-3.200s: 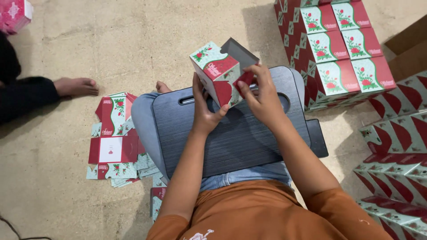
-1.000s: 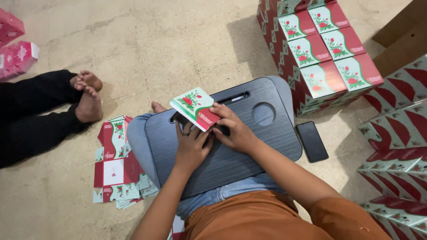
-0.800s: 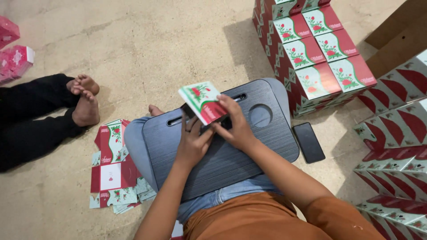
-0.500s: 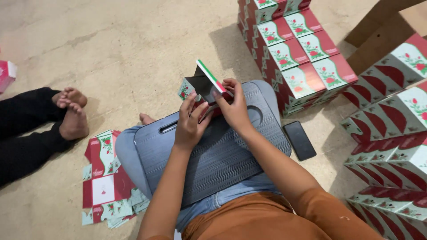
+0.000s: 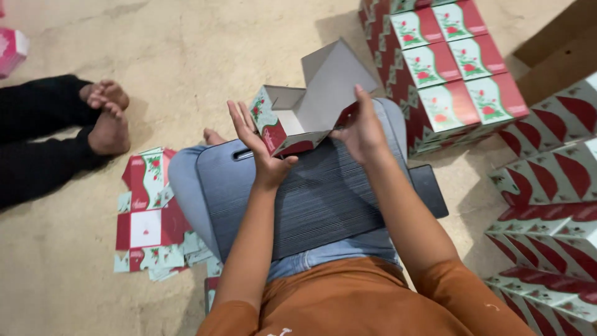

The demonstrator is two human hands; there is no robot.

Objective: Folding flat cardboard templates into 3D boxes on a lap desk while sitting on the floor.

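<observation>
— What is in the hands?

— A small carton (image 5: 292, 124), red and pale green with a flower print, half set up, its grey inside showing and one large flap standing up at the back. It is held just above the dark lap tray (image 5: 311, 199), over its far edge.

— How do the hands sit on it?

— The left hand (image 5: 258, 146) is spread wide, palm cupped against the near left corner, fingers fanned upward; it props the carton more than it grips it. The right hand (image 5: 360, 127) presses flat against the right side below the raised flap, fingers straight. Between them the walls stay square, I think, which is why both palms lie flat.

— And around it?

— Flat, unfolded carton blanks (image 5: 152, 211) lie on the floor beside the left knee, in easy reach. Made-up cartons (image 5: 448, 68) are stacked in rows to the right, more of them (image 5: 547, 186) nearer. A dark phone (image 5: 432, 190) lies touching the tray's right edge. Another person's bare feet (image 5: 106, 115) rest at the far left.
</observation>
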